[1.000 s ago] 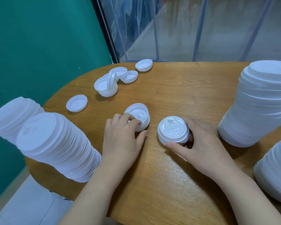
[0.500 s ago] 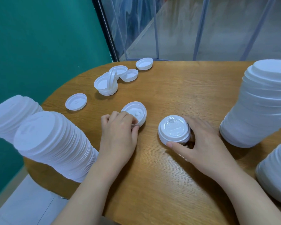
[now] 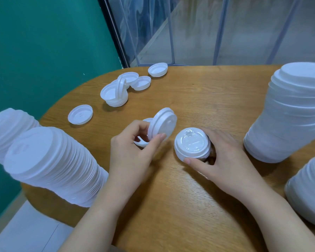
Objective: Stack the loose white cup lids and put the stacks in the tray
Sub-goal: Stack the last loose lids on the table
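My left hand (image 3: 133,151) pinches a white cup lid (image 3: 162,125) between thumb and fingers, tilted up on edge above the table. Another lid (image 3: 143,141) lies on the wood under that hand, partly hidden. My right hand (image 3: 224,157) curls round a short stack of lids (image 3: 192,144) standing top-up at the table's middle. Loose lids lie farther back: one flat lid (image 3: 80,114), a small pile (image 3: 115,93) with one lid on edge, and more lids (image 3: 157,69) near the far rim. No tray is in view.
Tall lid stacks stand on the round wooden table (image 3: 198,197): two lean at the left (image 3: 51,164), one rises at the right (image 3: 291,113), another at the lower right (image 3: 309,188). A green wall and a plastic curtain lie behind.
My left hand has lifted one lid off the table and tipped it up on edge, leaving another lid beneath. My right hand stays around its short stack.
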### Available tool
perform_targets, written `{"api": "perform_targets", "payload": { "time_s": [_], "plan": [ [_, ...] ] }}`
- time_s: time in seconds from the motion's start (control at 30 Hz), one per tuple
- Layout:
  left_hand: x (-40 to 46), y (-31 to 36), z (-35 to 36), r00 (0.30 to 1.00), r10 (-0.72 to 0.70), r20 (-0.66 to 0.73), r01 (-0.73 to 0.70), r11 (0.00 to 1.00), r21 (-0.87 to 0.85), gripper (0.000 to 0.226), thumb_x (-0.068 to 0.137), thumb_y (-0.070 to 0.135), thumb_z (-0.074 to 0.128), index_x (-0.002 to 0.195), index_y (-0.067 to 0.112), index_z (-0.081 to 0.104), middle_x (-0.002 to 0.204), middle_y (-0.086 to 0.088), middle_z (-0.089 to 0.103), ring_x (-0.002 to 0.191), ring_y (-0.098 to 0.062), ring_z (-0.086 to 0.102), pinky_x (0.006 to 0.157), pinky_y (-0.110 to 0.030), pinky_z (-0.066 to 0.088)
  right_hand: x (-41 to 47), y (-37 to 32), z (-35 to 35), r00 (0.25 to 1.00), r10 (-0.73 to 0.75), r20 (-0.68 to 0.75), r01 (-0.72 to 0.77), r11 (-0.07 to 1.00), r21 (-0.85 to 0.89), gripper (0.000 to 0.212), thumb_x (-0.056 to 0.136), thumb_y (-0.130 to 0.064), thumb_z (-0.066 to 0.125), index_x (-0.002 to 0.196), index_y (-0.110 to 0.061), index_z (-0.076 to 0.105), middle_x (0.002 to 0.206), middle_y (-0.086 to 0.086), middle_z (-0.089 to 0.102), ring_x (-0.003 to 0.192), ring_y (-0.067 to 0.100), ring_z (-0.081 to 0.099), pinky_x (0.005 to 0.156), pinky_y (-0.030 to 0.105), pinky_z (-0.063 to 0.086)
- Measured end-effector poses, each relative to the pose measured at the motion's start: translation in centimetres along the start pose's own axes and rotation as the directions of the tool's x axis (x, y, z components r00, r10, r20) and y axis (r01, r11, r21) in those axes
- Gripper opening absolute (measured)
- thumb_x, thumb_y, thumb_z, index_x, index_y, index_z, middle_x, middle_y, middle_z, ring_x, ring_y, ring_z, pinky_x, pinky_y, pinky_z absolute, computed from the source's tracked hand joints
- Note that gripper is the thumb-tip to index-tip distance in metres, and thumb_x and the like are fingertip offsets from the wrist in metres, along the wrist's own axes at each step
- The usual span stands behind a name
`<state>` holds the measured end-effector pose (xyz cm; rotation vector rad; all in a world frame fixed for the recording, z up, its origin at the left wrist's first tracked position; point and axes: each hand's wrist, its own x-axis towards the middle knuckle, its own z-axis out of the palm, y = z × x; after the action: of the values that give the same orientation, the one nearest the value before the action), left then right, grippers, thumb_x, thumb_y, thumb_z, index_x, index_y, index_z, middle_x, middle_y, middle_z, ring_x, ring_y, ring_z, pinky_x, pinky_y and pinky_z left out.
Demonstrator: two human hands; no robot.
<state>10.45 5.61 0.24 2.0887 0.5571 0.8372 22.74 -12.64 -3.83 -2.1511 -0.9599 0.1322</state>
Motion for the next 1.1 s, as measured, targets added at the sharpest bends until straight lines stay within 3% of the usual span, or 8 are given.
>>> {"api": "perform_targets", "payload": {
  "time_s": [0.3,0.37,0.43,0.53,0.67,0.87,1.0,1.1],
  "plan": [
    [-0.3,0.7,1.1,0.978,-0.063,0.201,0.12,0.95,-0.289,0.014,0.093,0.025,0.076,0.107,0.023,0.076,0.08,-0.006,0.073,0.077,-0.017,0.067,0.076,-0.029,0.054,0.1,0.2,0.1,1.0,0.006,-0.004,-0.006,1.0,0.005,0.06,0.077,-0.064,0.073,0.129,-0.04,0.054,0.116,-0.024,0.057,0.111,0.003,0.047,0.095,0.032,0.041],
    [-0.2,0.7,1.4,0.958,-0.098,0.271,0.173,0.948,-0.268,0.012,0.098,0.021,0.071,0.109,0.019,0.075,0.081,-0.013,0.073,0.074,-0.013,0.067,0.073,-0.023,0.053,0.1,0.2,0.2,1.0,0.0,-0.005,0.0,1.0,0.002,0.061,0.076,-0.065,0.073,0.129,-0.041,0.054,0.117,-0.024,0.058,0.112,0.004,0.048,0.096,0.033,0.042],
    [-0.3,0.5,1.7,0.933,-0.136,0.334,0.216,0.953,-0.213,0.012,0.1,0.023,0.066,0.109,0.019,0.074,0.074,-0.008,0.07,0.069,-0.009,0.061,0.067,-0.018,0.046,0.1,0.1,0.2,1.0,0.001,-0.008,-0.001,1.0,0.004,0.063,0.076,-0.064,0.074,0.131,-0.041,0.054,0.118,-0.023,0.058,0.112,0.005,0.049,0.097,0.034,0.043],
    [-0.5,0.3,2.2,0.911,-0.18,0.372,0.252,0.955,-0.154,0.012,0.102,0.029,0.063,0.11,0.025,0.072,0.068,-0.003,0.061,0.066,-0.012,0.054,0.061,-0.025,0.042,0.1,0.2,0.2,1.0,-0.002,-0.011,0.002,1.0,-0.002,0.063,0.075,-0.064,0.073,0.131,-0.041,0.054,0.119,-0.023,0.059,0.113,0.004,0.049,0.097,0.034,0.043],
    [-0.4,0.3,2.9,0.904,-0.204,0.375,0.268,0.955,-0.129,0.014,0.104,0.032,0.06,0.107,0.025,0.071,0.077,-0.013,0.07,0.066,-0.012,0.058,0.07,-0.037,0.051,0.1,0.0,0.1,1.0,-0.009,-0.017,0.009,1.0,0.012,0.063,0.075,-0.062,0.074,0.131,-0.041,0.055,0.118,-0.024,0.06,0.112,0.003,0.05,0.097,0.031,0.042],
    [0.0,0.1,3.9,0.892,-0.258,0.371,0.313,0.945,-0.095,0.017,0.103,0.033,0.061,0.107,0.021,0.072,0.064,0.002,0.06,0.057,-0.004,0.052,0.056,-0.015,0.041,0.0,0.1,0.3,1.0,0.002,-0.019,-0.002,1.0,0.013,0.069,0.073,-0.057,0.078,0.135,-0.037,0.055,0.12,-0.022,0.06,0.114,0.005,0.05,0.097,0.028,0.039],
    [0.2,0.2,4.2,0.893,-0.266,0.362,0.309,0.949,-0.066,0.016,0.101,0.035,0.063,0.106,0.023,0.072,0.064,0.0,0.06,0.055,-0.006,0.051,0.053,-0.017,0.041,-0.1,0.6,0.4,0.999,0.045,0.009,-0.045,0.999,-0.01,0.092,0.07,-0.065,0.077,0.149,-0.031,0.045,0.134,-0.017,0.057,0.126,0.008,0.048,0.108,0.035,0.04],
    [0.4,0.2,4.4,0.896,-0.277,0.347,0.313,0.948,-0.053,0.013,0.099,0.036,0.065,0.101,0.024,0.07,0.063,-0.001,0.059,0.056,-0.01,0.051,0.054,-0.024,0.043,-0.2,0.6,0.3,0.999,0.044,0.019,-0.044,0.999,0.011,0.094,0.071,-0.076,0.066,0.15,-0.032,0.043,0.136,-0.018,0.057,0.127,0.008,0.048,0.108,0.037,0.04]
  ]
}}
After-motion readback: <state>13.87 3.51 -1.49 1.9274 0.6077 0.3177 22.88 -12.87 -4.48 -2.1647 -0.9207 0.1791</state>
